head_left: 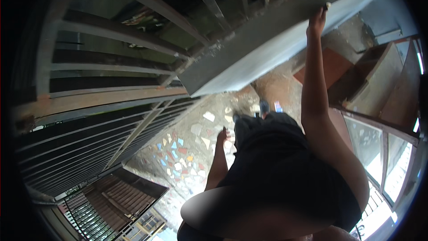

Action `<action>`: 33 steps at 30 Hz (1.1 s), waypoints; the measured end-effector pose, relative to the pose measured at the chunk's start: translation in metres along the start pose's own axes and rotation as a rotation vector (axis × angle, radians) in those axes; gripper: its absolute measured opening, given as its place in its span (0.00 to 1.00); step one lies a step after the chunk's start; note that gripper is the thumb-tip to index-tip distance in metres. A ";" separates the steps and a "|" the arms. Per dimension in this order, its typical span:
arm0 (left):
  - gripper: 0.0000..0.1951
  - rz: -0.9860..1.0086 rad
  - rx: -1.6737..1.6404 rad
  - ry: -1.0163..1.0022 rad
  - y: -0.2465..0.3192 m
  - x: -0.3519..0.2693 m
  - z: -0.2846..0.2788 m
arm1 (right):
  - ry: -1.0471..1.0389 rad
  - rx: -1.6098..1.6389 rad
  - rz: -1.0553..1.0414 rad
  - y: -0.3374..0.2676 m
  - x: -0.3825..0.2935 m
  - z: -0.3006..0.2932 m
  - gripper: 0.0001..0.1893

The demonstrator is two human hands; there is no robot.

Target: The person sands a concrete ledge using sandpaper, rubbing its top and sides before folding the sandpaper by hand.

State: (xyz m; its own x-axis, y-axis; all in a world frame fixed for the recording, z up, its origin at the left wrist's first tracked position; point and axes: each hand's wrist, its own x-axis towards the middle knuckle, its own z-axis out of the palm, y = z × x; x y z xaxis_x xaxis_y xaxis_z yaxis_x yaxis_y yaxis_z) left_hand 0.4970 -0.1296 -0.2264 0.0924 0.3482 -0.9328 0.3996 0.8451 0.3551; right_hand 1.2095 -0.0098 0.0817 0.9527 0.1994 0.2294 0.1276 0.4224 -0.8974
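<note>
My right hand [316, 23] is at the end of my stretched arm, over the grey and white low wall [247, 57]. Its fingers are closed around a small dark object with a pale end [327, 6], too small to name. Down beside my body is my left hand [224, 135], its fingers loosely bent above the floor of broken tile pieces [180, 150]. A dark tip shows at its fingers; whether it holds something is unclear.
Metal bars [160, 1] rise along the wall, with a slatted metal railing [100, 137] at left. Brown wooden furniture [371, 77] and a glass-paned frame [381, 150] stand at right. A reddish-brown board [329, 67] lies near the furniture.
</note>
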 end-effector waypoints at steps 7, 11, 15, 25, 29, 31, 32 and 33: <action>0.37 0.010 0.206 0.029 0.033 -0.009 0.001 | 0.009 0.118 0.053 0.003 0.022 -0.015 0.32; 0.39 0.104 0.296 0.022 0.050 -0.040 0.018 | -0.071 0.044 0.159 0.000 0.024 -0.016 0.34; 0.40 0.014 0.354 0.024 0.043 -0.048 0.025 | 0.042 -0.094 0.093 0.015 0.023 -0.017 0.33; 0.38 0.017 0.309 0.040 0.034 -0.041 0.017 | -0.120 0.465 0.448 0.003 0.020 -0.037 0.24; 0.37 0.007 0.324 -0.019 0.039 -0.037 0.015 | -0.212 0.740 0.466 0.008 0.018 -0.031 0.21; 0.36 0.068 0.347 0.009 0.037 -0.029 0.013 | -0.082 0.126 0.079 0.013 0.026 -0.029 0.20; 0.36 0.107 0.332 0.042 0.035 -0.023 0.013 | -0.109 0.117 0.071 0.015 0.029 -0.031 0.19; 0.36 0.178 0.347 0.063 0.032 -0.017 0.015 | -0.111 0.109 0.111 0.016 0.031 -0.032 0.19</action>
State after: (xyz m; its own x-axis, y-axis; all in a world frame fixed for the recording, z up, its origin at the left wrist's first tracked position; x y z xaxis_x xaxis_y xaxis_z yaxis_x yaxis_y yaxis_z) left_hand 0.5215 -0.1146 -0.2005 0.1367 0.5103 -0.8490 0.6681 0.5853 0.4594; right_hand 1.2502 -0.0250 0.0626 0.9222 0.3439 0.1771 -0.0128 0.4845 -0.8747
